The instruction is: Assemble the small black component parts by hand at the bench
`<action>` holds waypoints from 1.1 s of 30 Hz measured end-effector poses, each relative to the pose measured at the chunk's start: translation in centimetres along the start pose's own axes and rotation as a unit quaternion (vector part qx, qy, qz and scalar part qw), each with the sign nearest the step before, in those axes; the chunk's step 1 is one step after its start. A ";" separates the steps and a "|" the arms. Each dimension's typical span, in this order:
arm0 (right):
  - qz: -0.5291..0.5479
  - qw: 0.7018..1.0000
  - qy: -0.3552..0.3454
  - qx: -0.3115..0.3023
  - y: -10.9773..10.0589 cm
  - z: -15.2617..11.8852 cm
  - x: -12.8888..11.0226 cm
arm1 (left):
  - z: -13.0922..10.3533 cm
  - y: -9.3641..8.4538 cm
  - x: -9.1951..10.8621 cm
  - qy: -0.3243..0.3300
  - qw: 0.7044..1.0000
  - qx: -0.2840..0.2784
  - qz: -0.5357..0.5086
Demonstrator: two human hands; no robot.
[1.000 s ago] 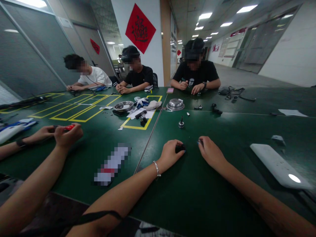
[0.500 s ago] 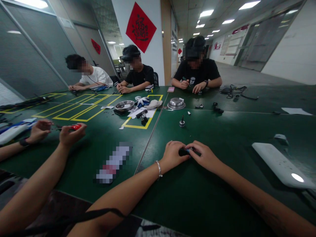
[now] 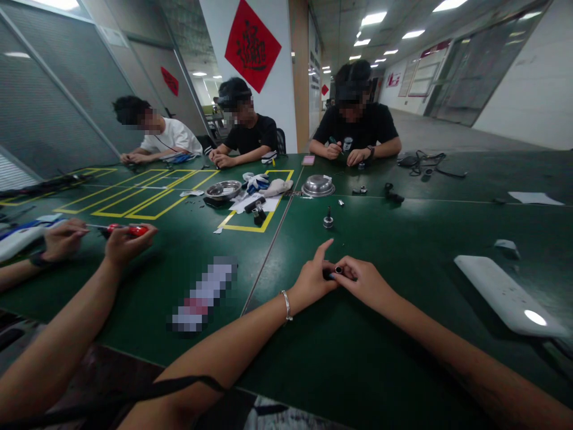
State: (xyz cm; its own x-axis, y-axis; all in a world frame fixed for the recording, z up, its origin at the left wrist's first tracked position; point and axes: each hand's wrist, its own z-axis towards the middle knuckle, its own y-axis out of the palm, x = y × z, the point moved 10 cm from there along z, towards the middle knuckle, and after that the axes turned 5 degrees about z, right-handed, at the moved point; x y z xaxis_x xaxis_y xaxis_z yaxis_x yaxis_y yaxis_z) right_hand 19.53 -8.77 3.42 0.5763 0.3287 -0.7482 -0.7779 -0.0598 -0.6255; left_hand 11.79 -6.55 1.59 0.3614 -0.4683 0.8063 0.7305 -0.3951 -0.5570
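Above the near part of the green table, my right hand (image 3: 364, 278) pinches a small dark round part with a pale rim (image 3: 338, 270) between thumb and fingers. My left hand (image 3: 313, 272), a silver bracelet on its wrist, meets it fingertip to fingertip. Its index finger points up and away, while its thumb and other fingers are curled in beside the part; what they hold is hidden. Beyond my hands a small metal piece with a dark upright stem (image 3: 328, 218) stands on the table. A short silver cylinder (image 3: 341, 203) lies just behind that.
At my left, a co-worker's hand (image 3: 123, 242) holds a red-handled screwdriver (image 3: 136, 230). A blurred-out phone-like object (image 3: 203, 295) lies left of my forearm, a white power strip (image 3: 501, 292) at right. Metal bowls (image 3: 224, 190), gloves (image 3: 275, 188) and cables lie farther back. Several people sit around the table.
My left index finger has lifted from its bent position and now points up. The dark round part has come into sight between my fingertips. The co-worker's screwdriver has turned more level.
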 end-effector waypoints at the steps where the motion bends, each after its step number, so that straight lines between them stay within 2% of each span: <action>1: 0.002 1.000 0.012 0.007 -0.1 0.0 0.3 | 0.0 -0.1 0.1 0.002 1.000 0.008 -0.008; 6: 0.042 0.996 0.068 0.024 0.1 -0.1 2.1 | -0.1 -0.5 0.8 0.033 0.999 0.036 -0.021; 10: 0.041 0.995 0.080 0.031 0.4 -0.3 3.0 | -0.2 -0.2 1.6 0.066 0.996 0.012 0.051; 14: 0.041 0.994 0.049 0.090 -0.6 -1.0 3.1 | 0.0 -0.2 2.5 0.070 0.989 -0.019 0.132; 16: 0.060 0.991 0.014 0.117 -1.2 -1.3 2.7 | 0.1 -0.3 3.0 0.074 0.984 -0.055 0.155; 18: 0.066 0.989 -0.019 0.133 -1.8 -1.5 2.2 | 0.1 -0.4 3.4 0.078 0.977 -0.119 0.160; 21: 0.073 0.988 -0.026 0.135 -2.1 -1.4 1.9 | -0.3 -1.8 2.3 0.041 0.963 -0.217 0.155; 24: 0.085 0.990 -0.003 0.111 -1.7 -1.1 2.1 | -0.5 -5.9 -0.6 -0.040 0.949 -0.251 0.186; 28: 0.073 0.992 -0.015 0.102 -1.4 -0.9 1.8 | -0.3 -13.9 -6.0 -0.176 0.922 -0.219 0.268; 31: 0.063 0.992 -0.030 0.107 -1.4 -0.9 1.6 | 0.0 -19.7 -9.6 -0.261 0.898 -0.165 0.314; 33: 0.059 0.992 -0.034 0.104 -1.3 -0.9 1.4 | 0.2 -23.9 -11.5 -0.325 0.875 -0.073 0.350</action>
State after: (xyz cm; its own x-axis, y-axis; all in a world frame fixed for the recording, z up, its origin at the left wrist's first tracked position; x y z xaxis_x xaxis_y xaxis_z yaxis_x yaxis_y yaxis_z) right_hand 21.60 -9.02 3.01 0.4664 0.3939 -0.7920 -0.8775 0.0930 -0.4705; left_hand -9.74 8.44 5.65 0.9791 -0.1051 0.1741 0.1340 -0.3105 -0.9411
